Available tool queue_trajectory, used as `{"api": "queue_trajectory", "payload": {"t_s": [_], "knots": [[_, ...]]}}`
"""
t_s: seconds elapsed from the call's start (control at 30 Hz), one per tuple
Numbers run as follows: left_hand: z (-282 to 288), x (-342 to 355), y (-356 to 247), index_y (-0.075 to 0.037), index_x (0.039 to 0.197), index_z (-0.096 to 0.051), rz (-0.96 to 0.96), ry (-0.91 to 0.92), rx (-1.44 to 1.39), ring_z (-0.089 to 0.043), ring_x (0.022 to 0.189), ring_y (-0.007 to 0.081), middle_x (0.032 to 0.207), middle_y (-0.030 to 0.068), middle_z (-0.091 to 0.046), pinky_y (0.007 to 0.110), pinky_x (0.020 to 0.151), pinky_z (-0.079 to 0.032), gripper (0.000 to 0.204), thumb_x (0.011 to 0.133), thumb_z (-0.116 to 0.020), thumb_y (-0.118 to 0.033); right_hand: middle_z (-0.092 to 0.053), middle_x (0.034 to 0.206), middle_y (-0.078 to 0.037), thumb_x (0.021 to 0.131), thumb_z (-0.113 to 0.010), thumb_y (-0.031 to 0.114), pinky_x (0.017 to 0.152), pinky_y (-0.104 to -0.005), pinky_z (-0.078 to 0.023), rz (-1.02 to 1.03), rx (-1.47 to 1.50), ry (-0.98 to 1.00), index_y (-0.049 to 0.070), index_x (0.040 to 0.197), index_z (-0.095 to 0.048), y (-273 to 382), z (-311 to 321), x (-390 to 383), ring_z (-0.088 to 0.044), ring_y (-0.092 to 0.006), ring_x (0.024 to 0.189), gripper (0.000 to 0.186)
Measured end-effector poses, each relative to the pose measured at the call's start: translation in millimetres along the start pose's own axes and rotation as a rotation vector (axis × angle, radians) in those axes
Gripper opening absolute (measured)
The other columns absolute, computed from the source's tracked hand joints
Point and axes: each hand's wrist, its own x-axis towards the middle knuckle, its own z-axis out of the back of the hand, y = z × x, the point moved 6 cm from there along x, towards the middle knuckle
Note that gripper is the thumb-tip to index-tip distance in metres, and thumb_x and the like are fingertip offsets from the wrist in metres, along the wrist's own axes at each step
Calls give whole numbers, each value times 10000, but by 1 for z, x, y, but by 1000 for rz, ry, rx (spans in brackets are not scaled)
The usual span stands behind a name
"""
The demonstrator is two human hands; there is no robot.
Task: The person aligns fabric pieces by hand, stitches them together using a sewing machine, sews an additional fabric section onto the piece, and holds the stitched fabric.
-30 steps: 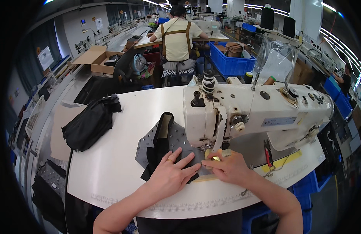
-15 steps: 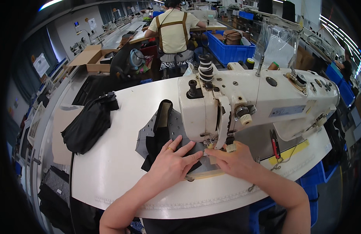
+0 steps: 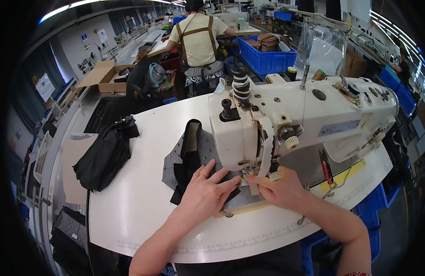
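A white surface (image 3: 129,211) fills the middle of the view, with a printed ruler scale (image 3: 212,250) along its near edge. On its right side stands a white industrial sewing machine (image 3: 267,110), brown and chipped around the needle end. A grey studded fabric piece (image 3: 206,145) with a black band (image 3: 189,158) across it lies just left of the needle, partly under the left hand (image 3: 205,189). That hand rests palm down, fingers spread wide; the right hand (image 3: 286,187) is bunched narrow by the presser foot, at a small beige tab (image 3: 253,188), and whether it pinches the tab cannot be told. A black fabric bundle (image 3: 104,156) sits near the surface's left edge, and red-handled snips (image 3: 327,170) lie beside a yellow strip (image 3: 350,175) at the right.

Beyond, a co-worker (image 3: 198,43) in a pale top with brown straps sits facing away, between a flapped cardboard box (image 3: 112,85) and a blue crate (image 3: 267,60) holding brown goods. Dark curtains (image 3: 26,99) hang along the left wall; strip lights (image 3: 398,34) line the ceiling at upper right
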Motion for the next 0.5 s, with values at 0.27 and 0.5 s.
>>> {"api": "queue_trajectory", "payload": {"t_s": [0.27, 0.5], "knots": [[-1, -4, 3, -167, 1224, -716, 43, -36, -17, -571, 1215, 454, 1274, 108, -660, 517, 1039, -445, 313, 918, -673, -212, -576, 811, -57, 785, -665, 120, 596, -385, -514, -15, 10, 27, 245, 1139, -760, -2, -5, -1, -594, -242, 694, 387], [0, -3, 3, -155, 1219, -715, 14, -42, 19, -559, 1237, 457, 1312, 136, -644, 516, 1049, -432, 296, 945, -635, -236, -567, 714, -54, 792, -674, 138, 577, -397, -507, -26, 34, 16, 271, 1145, -759, -9, -8, -4, -580, -250, 662, 387]]}}
